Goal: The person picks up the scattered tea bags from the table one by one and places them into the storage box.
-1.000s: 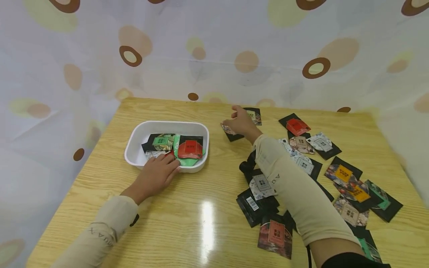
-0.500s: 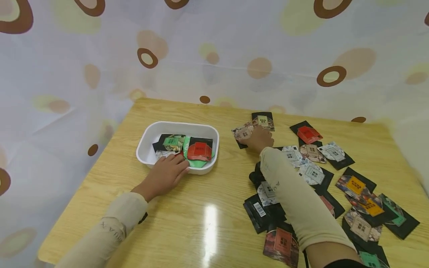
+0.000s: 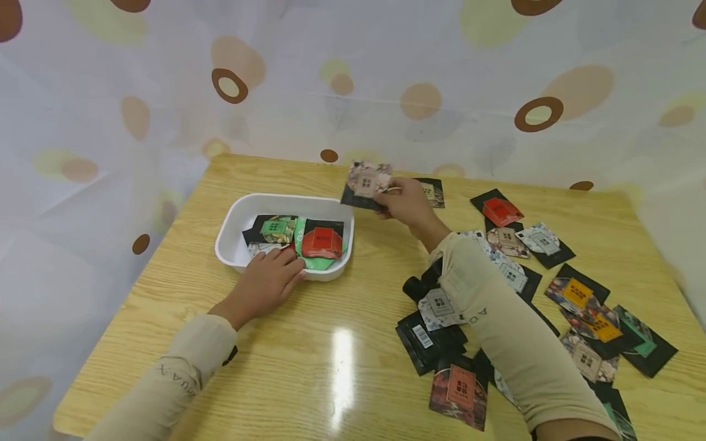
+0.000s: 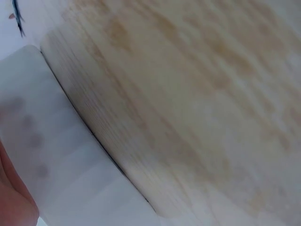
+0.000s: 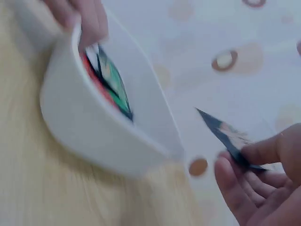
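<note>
My right hand (image 3: 407, 202) pinches a small black sachet (image 3: 366, 182) with a pinkish-brown floral print, raised above the table to the right of a white plastic tub (image 3: 228, 223). In the right wrist view, thumb and fingers grip one edge of the sachet (image 5: 218, 130). Over the tub's near rim, my left hand (image 3: 266, 283) hooks its fingers inside and holds it. Within the tub lie a green-labelled sachet (image 3: 277, 229), a red-labelled sachet (image 3: 322, 240) and a bright green packet (image 3: 318, 263). The left wrist view mostly shows the tub's outer wall (image 4: 84, 160).
Many sachets lie spread over the table's right side, including a red one (image 3: 500, 211), an orange-labelled one (image 3: 578, 293) and a dark red one (image 3: 459, 387). Behind my right hand is a beige-labelled sachet (image 3: 434, 192). A patterned cloth (image 3: 380, 67) hangs along the table's far edge.
My right hand has reached down to the pinkish-brown sachet, picked it up and carried it left toward the tub. My left hand has stayed at the tub's rim. The head view has shifted slightly.
</note>
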The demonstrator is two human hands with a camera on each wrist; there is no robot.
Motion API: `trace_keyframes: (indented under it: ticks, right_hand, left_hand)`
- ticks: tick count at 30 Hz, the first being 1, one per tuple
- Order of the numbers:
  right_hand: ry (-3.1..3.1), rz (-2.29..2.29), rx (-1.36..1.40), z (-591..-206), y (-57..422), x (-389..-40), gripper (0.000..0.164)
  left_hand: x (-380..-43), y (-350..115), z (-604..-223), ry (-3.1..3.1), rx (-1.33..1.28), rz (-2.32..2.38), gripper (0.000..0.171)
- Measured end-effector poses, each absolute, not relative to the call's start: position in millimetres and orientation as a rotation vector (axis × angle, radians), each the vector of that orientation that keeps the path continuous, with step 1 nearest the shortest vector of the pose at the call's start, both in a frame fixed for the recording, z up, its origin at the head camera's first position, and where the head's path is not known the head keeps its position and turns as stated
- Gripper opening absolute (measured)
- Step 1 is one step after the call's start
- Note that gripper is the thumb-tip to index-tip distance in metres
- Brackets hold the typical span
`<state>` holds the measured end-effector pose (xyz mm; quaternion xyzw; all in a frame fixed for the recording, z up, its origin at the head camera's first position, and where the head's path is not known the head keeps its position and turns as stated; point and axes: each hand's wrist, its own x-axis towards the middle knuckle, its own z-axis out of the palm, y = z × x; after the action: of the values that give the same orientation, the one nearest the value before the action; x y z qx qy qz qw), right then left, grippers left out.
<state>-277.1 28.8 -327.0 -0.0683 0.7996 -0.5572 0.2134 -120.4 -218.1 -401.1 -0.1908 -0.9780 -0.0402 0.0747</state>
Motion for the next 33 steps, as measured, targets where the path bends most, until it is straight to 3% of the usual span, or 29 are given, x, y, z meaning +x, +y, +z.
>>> trace_keyframes:
  ticks: [3, 4, 7, 8, 11, 13, 14, 19, 25, 26, 28, 29, 33]
  right_hand:
    - [2.078, -1.449, -0.224, -323.1, 0.3, -263.4, 0.043]
    - [2.064, -1.405, -0.240, -325.0, -8.2, -259.1, 0.040]
    - [2.094, -1.258, -0.318, -333.2, -30.5, -248.2, 0.008]
    - [2.107, -1.223, -0.340, -336.6, -36.4, -245.8, 0.006]
    - [2.145, -1.130, -0.413, -344.6, -47.5, -240.2, 0.019]
    - [2.174, -1.082, -0.469, -345.7, -47.3, -238.4, 0.007]
    - [2.200, -1.059, -0.498, -344.0, -44.7, -237.7, 0.008]
    - [2.289, -0.911, -0.705, -319.2, -6.6, -233.0, 0.046]
    - [2.365, -0.613, -1.014, -298.2, 73.9, -216.2, 0.037]
    - [2.384, -0.543, -1.020, -300.1, 85.6, -212.4, 0.030]
    - [2.456, -0.408, -0.966, -306.6, 107.5, -204.4, 0.013]
    - [2.492, -0.343, -0.898, -311.0, 116.9, -200.8, 0.014]
    - [2.569, -0.146, -0.567, -330.8, 142.2, -188.5, 0.048]
  left_hand:
    - [-121.4, -219.1, -401.4, -2.913, -0.582, -0.121, 0.019]
    - [-121.9, -218.6, -401.8, -2.904, -0.587, -0.120, 0.018]
    - [-123.8, -216.8, -403.4, -2.876, -0.597, -0.123, 0.019]
    - [-124.2, -216.4, -404.1, -2.869, -0.600, -0.123, 0.019]
    - [-124.7, -215.5, -405.6, -2.857, -0.605, -0.123, 0.020]
    - [-124.4, -215.2, -405.8, -2.857, -0.607, -0.118, 0.020]
    - [-123.8, -215.0, -404.6, -2.862, -0.604, -0.110, 0.020]
    - [-118.0, -215.4, -402.0, -2.900, -0.580, -0.080, 0.020]
    - [-119.3, -216.3, -401.9, -2.863, -0.603, -0.081, 0.018]
    - [-119.0, -216.9, -401.6, -2.859, -0.603, -0.083, 0.017]
    - [-119.3, -217.5, -401.3, -2.859, -0.606, -0.086, 0.017]
    - [-119.7, -217.6, -401.4, -2.861, -0.608, -0.090, 0.017]
    - [-119.8, -217.4, -403.8, -2.879, -0.608, -0.104, 0.017]
